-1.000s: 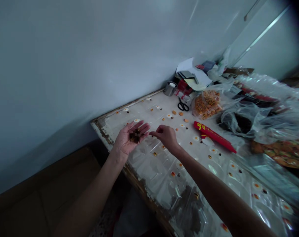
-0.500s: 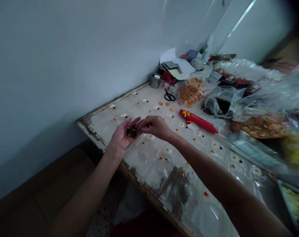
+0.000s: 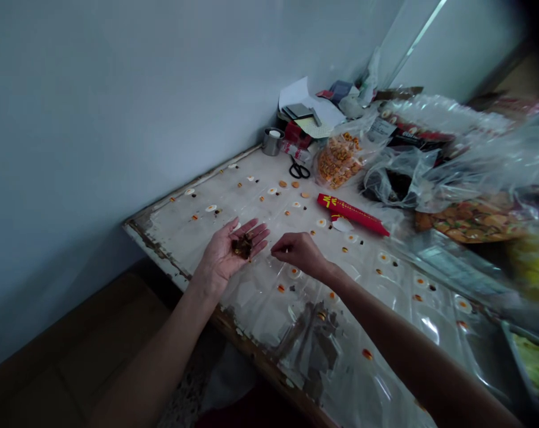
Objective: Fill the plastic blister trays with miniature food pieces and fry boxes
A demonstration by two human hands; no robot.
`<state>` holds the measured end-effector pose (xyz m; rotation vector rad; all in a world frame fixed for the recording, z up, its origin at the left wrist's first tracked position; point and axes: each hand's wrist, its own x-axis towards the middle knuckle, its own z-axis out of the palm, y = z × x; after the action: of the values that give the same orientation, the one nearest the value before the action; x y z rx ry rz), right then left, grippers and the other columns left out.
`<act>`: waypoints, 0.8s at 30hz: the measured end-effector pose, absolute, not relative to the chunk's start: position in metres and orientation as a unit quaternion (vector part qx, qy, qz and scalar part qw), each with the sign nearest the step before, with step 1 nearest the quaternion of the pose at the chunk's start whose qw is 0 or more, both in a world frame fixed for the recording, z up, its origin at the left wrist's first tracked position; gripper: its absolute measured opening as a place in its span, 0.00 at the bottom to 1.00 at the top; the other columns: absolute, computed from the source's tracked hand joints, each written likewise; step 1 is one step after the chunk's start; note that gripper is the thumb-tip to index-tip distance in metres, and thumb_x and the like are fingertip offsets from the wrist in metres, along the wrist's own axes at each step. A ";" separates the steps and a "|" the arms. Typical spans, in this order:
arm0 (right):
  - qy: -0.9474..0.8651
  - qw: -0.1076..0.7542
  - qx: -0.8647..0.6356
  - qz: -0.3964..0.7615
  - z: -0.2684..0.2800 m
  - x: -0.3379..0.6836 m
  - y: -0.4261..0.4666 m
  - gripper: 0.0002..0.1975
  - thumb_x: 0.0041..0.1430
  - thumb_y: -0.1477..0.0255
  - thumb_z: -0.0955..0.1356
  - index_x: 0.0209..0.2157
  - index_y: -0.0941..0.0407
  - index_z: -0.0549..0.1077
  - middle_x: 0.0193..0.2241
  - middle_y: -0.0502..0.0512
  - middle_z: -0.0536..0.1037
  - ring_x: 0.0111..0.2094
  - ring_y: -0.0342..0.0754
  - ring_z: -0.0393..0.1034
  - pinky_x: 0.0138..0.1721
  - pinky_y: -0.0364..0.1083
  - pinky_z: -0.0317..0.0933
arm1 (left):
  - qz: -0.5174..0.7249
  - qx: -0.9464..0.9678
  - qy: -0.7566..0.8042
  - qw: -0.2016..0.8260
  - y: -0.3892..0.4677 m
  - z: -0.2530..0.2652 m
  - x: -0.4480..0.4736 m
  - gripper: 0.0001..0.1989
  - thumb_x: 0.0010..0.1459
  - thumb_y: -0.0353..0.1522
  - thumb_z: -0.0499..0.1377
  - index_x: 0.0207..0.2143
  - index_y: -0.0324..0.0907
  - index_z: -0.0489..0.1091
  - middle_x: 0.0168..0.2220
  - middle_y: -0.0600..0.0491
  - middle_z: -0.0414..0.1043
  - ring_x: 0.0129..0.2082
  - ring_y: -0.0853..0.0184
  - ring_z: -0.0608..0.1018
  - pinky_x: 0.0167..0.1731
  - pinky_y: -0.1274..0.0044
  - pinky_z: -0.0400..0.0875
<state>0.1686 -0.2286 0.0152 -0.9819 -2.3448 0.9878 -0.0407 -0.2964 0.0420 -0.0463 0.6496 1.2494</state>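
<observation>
My left hand point(image 3: 222, 252) is held palm up over the table's near left part, fingers stretched out. A small heap of dark brown pieces point(image 3: 242, 245) lies on its palm and fingers. To its right, a short gap apart, my right hand point(image 3: 299, 251) has thumb and fingertips pressed together in a pinch; whatever they hold is too small to make out. Under both hands is the table point(image 3: 255, 315), covered in clear plastic. Scattered over it are small egg-like pieces point(image 3: 295, 272), burger-like pieces point(image 3: 280, 288) and dark bits point(image 3: 292, 288).
Beyond my right hand lies a long red packet point(image 3: 353, 214). Farther back are black-handled scissors point(image 3: 299, 170), a metal cup point(image 3: 273, 142), papers point(image 3: 296, 95) and a bag of small orange pieces point(image 3: 340, 159). More plastic bags point(image 3: 469, 220) crowd the right side. A wall point(image 3: 117, 101) borders the left.
My right hand has drawn back to the right, away from the left palm, still pinched. The left fingers are spread flatter, showing more of the dark pieces. The view has shifted slightly.
</observation>
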 end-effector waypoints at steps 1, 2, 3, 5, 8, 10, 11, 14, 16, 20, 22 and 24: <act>-0.853 0.192 -0.350 0.337 0.014 0.166 -0.227 0.07 0.52 0.81 0.73 0.31 0.56 0.82 0.29 0.51 0.81 0.29 0.43 0.74 0.34 0.41 0.63 | 0.572 -0.014 0.293 0.766 -0.297 0.042 -0.039 0.22 0.69 0.38 0.51 0.57 0.33 0.70 0.51 0.34 0.77 0.54 0.50 0.79 0.50 0.61 0.77; -0.857 0.181 -0.357 0.326 0.013 0.164 -0.225 0.07 0.52 0.81 0.73 0.32 0.56 0.82 0.29 0.51 0.81 0.29 0.43 0.73 0.34 0.40 0.62 | 0.572 -0.007 0.289 0.768 -0.297 0.041 -0.039 0.24 0.69 0.40 0.51 0.58 0.33 0.69 0.52 0.34 0.76 0.55 0.50 0.78 0.51 0.59 0.77; -0.853 0.174 -0.372 0.321 0.013 0.164 -0.223 0.07 0.51 0.81 0.74 0.33 0.56 0.82 0.28 0.50 0.81 0.29 0.43 0.73 0.33 0.40 0.62 | 0.572 0.000 0.286 0.769 -0.298 0.039 -0.038 0.25 0.69 0.41 0.51 0.59 0.34 0.68 0.53 0.34 0.76 0.55 0.50 0.78 0.51 0.58 0.76; -0.828 0.177 -0.419 0.328 0.017 0.168 -0.223 0.10 0.49 0.78 0.77 0.35 0.57 0.82 0.27 0.49 0.80 0.28 0.44 0.73 0.32 0.40 0.61 | 0.571 0.005 0.288 0.769 -0.300 0.036 -0.038 0.27 0.69 0.44 0.50 0.60 0.33 0.67 0.54 0.32 0.75 0.54 0.50 0.79 0.52 0.58 0.76; -0.808 0.221 -0.447 0.313 0.036 0.173 -0.230 0.07 0.52 0.73 0.78 0.35 0.57 0.82 0.25 0.49 0.79 0.26 0.43 0.72 0.29 0.41 0.59 | 0.551 0.004 0.307 0.776 -0.302 0.033 -0.036 0.29 0.69 0.45 0.50 0.60 0.30 0.67 0.52 0.31 0.76 0.50 0.51 0.81 0.50 0.60 0.77; -0.844 0.250 -0.393 0.267 0.055 0.172 -0.236 0.05 0.58 0.74 0.74 0.37 0.56 0.82 0.29 0.51 0.80 0.28 0.43 0.71 0.32 0.41 0.59 | 0.529 0.014 0.316 0.787 -0.300 0.035 -0.031 0.30 0.69 0.45 0.49 0.59 0.28 0.67 0.48 0.31 0.78 0.46 0.53 0.82 0.49 0.62 0.77; -0.870 0.247 -0.352 0.242 0.065 0.170 -0.238 0.08 0.60 0.76 0.72 0.40 0.55 0.83 0.31 0.52 0.80 0.30 0.43 0.71 0.34 0.41 0.59 | 0.518 0.020 0.321 0.793 -0.299 0.037 -0.027 0.30 0.69 0.45 0.48 0.58 0.28 0.68 0.45 0.32 0.79 0.43 0.54 0.83 0.47 0.63 0.78; -0.925 0.171 -0.285 0.183 0.086 0.165 -0.238 0.12 0.58 0.81 0.69 0.41 0.56 0.83 0.34 0.53 0.78 0.33 0.43 0.70 0.36 0.41 0.59 | 0.494 0.034 0.343 0.798 -0.292 0.047 -0.010 0.30 0.70 0.45 0.47 0.56 0.26 0.70 0.36 0.36 0.80 0.35 0.57 0.83 0.43 0.67 0.79; -0.925 0.139 -0.315 0.164 0.091 0.169 -0.235 0.09 0.55 0.81 0.71 0.36 0.58 0.83 0.30 0.52 0.78 0.32 0.44 0.69 0.35 0.42 0.57 | 0.480 0.045 0.350 0.803 -0.288 0.055 0.003 0.30 0.70 0.44 0.47 0.56 0.26 0.70 0.35 0.37 0.80 0.34 0.57 0.83 0.42 0.67 0.79; -0.897 0.156 -0.371 0.185 0.083 0.197 -0.238 0.09 0.52 0.80 0.72 0.36 0.57 0.82 0.26 0.48 0.78 0.29 0.42 0.68 0.33 0.41 0.56 | 0.434 0.053 0.352 0.827 -0.285 0.059 0.029 0.28 0.70 0.42 0.49 0.56 0.27 0.71 0.36 0.36 0.81 0.35 0.57 0.83 0.42 0.68 0.79; -0.887 0.166 -0.382 0.198 0.076 0.214 -0.245 0.09 0.52 0.80 0.71 0.35 0.57 0.81 0.26 0.47 0.77 0.27 0.41 0.67 0.32 0.40 0.56 | 0.406 0.050 0.362 0.838 -0.284 0.055 0.040 0.26 0.70 0.41 0.49 0.54 0.28 0.72 0.34 0.37 0.81 0.33 0.57 0.83 0.40 0.68 0.80; -0.865 0.194 -0.402 0.229 0.069 0.229 -0.253 0.08 0.52 0.80 0.71 0.34 0.57 0.81 0.25 0.47 0.77 0.26 0.41 0.67 0.31 0.40 0.57 | 0.387 0.049 0.367 0.845 -0.284 0.049 0.046 0.25 0.70 0.40 0.50 0.53 0.26 0.72 0.35 0.36 0.81 0.33 0.57 0.83 0.39 0.67 0.80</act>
<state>0.2293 -0.2531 0.0688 -1.1259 -2.4268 0.6409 0.0459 -0.2837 0.0487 0.1025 0.7738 0.8171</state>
